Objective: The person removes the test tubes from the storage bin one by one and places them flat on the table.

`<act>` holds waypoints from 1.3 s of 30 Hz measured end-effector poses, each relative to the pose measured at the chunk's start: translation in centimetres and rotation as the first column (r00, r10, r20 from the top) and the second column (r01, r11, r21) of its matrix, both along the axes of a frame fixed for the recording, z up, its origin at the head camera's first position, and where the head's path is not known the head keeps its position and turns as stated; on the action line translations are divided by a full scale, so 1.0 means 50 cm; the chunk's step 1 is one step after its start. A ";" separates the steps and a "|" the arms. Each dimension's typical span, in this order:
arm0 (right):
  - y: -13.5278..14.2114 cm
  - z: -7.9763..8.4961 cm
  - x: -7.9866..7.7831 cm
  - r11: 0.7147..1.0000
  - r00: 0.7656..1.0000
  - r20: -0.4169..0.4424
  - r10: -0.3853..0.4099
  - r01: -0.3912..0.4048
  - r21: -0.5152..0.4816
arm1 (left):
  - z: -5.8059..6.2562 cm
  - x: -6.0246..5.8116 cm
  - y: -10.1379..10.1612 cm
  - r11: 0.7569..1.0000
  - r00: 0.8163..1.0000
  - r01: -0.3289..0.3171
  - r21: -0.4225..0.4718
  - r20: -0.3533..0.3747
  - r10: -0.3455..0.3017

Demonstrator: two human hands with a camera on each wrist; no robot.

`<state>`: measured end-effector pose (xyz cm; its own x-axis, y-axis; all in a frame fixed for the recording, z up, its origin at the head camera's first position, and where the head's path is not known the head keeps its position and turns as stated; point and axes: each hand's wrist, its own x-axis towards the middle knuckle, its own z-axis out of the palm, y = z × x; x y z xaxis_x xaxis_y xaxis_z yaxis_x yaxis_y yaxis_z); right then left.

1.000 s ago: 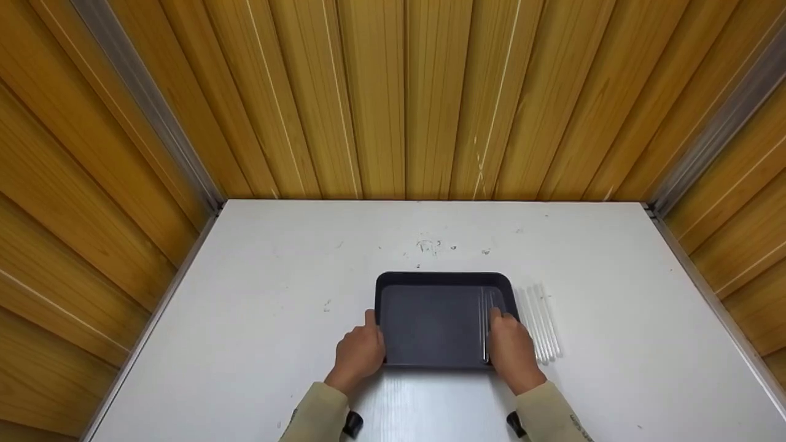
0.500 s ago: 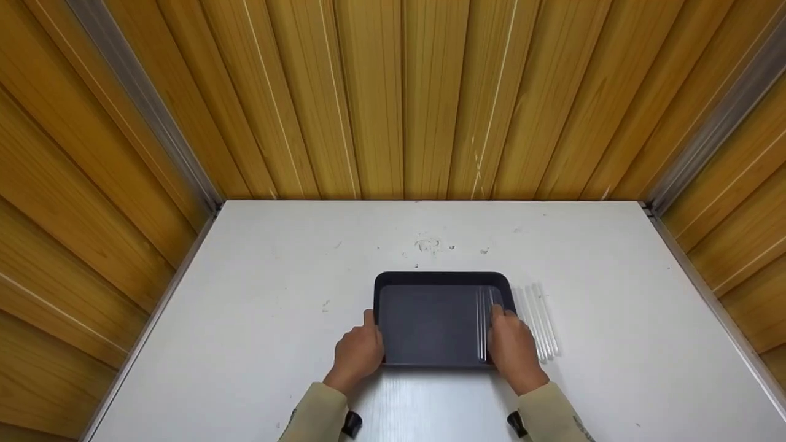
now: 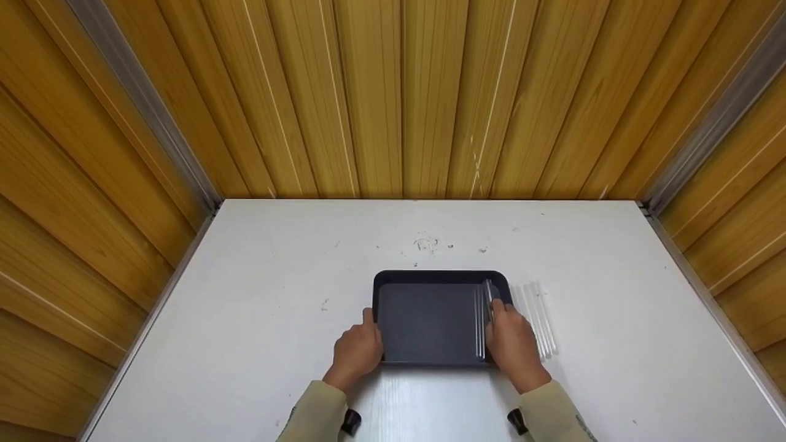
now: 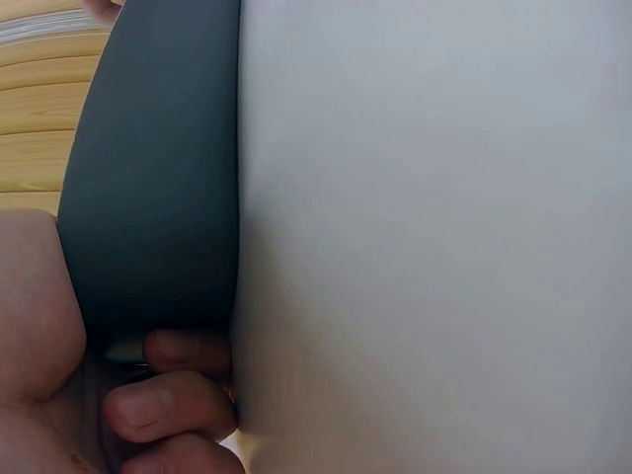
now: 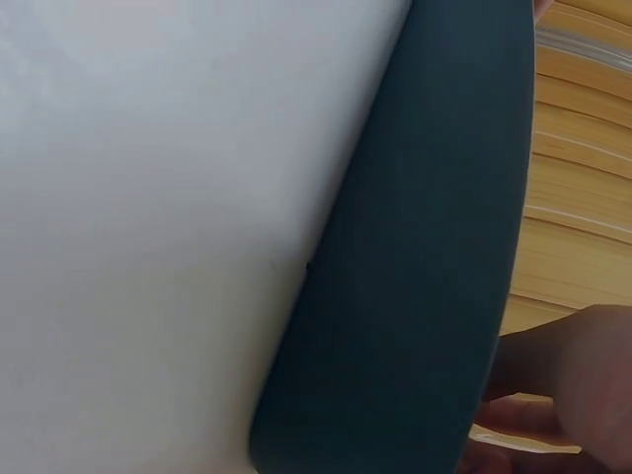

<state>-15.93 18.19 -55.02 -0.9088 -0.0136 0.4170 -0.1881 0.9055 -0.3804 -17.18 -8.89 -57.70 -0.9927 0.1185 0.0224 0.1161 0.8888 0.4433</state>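
A dark rectangular tray (image 3: pixel 424 325) lies on the white table in the head view. My left hand (image 3: pixel 359 350) grips its left wall near the front corner; the left wrist view shows curled fingers (image 4: pixel 173 400) at the dark wall. At the tray's right side, my right hand (image 3: pixel 513 347) pinches a clear rod (image 3: pixel 489 291), whose far end sticks out beyond the fingers over the tray. Left of that rod, clear rods (image 3: pixel 479 325) lie lengthwise on the tray floor. The right wrist view has the tray's outer wall (image 5: pixel 405 237) in front and the hand partly hidden behind it.
Several more clear rods (image 3: pixel 537 319) lie side by side on the table, just right of the tray and partly behind the right hand. Wood-patterned panels (image 3: pixel 393 98) enclose the white table (image 3: pixel 258 344) at the back and both sides.
The right hand has shifted slightly away from the body, and the far end of its rod now shows higher, near the tray's back wall. The left hand keeps its hold.
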 end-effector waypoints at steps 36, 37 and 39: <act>0.038 0.027 -0.001 0.995 0.997 0.022 -0.072 0.073 -0.060 | 0.003 -0.005 -0.002 0.999 0.999 0.027 -0.019 0.032 -0.026; 0.040 0.027 -0.001 0.996 0.997 0.017 -0.070 0.070 -0.061 | 0.004 -0.005 -0.002 0.999 0.999 0.027 -0.022 0.030 -0.026; 0.045 0.025 -0.001 0.996 0.998 0.002 -0.066 0.066 -0.065 | 0.005 -0.005 -0.001 0.999 0.999 0.025 -0.028 0.025 -0.024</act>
<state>-15.96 20.44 -53.78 -0.9066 0.0740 0.4156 -0.1287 0.8891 -0.4392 -17.43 -8.93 -57.47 -0.9897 0.1428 -0.0062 0.1269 0.8979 0.4215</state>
